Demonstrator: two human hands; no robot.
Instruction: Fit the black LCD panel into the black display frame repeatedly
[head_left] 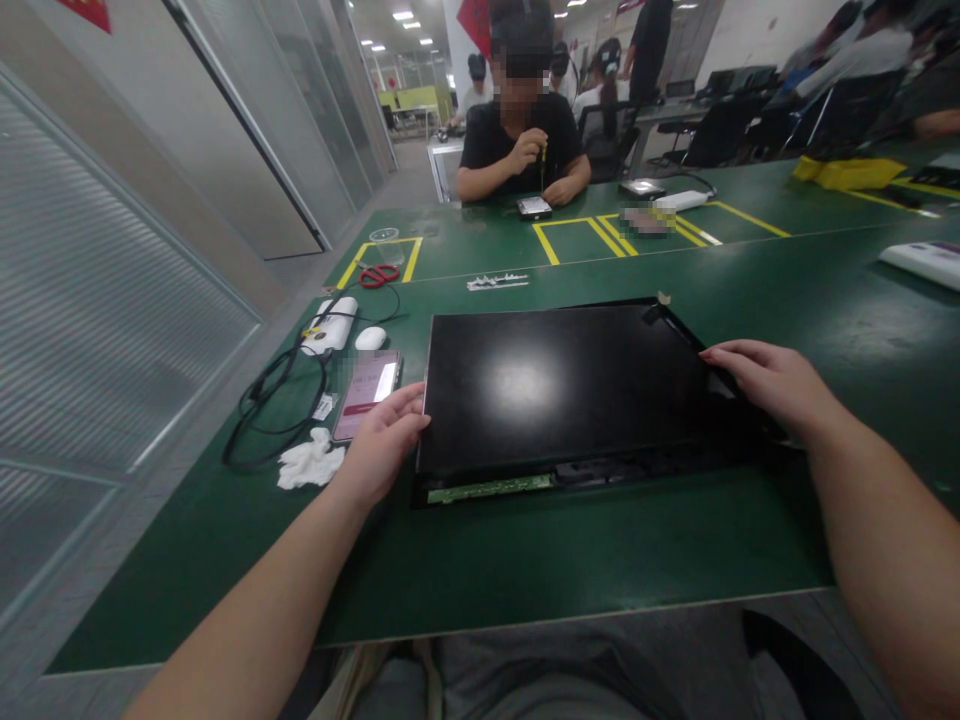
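A flat black LCD panel (517, 390) lies face up in front of me over a thin black frame (684, 325). The frame shows along the right side and below. A strip of green circuit board (491, 488) is exposed at the near left edge. My left hand (386, 430) grips the panel's left edge, thumb on top and fingers partly hidden behind. On the opposite side, my right hand (757, 375) is closed at the right edge, fingertips pinched over the rim; whether it holds panel, frame or both is hard to make out.
Left on the green table (570, 560) are a phone (367, 395), crumpled tissue (309, 462), a white mouse-like item (370, 339), black cables (259, 405) and red scissors (379, 275). White strips (497, 283) lie beyond the panel. A person (521, 150) works across the table.
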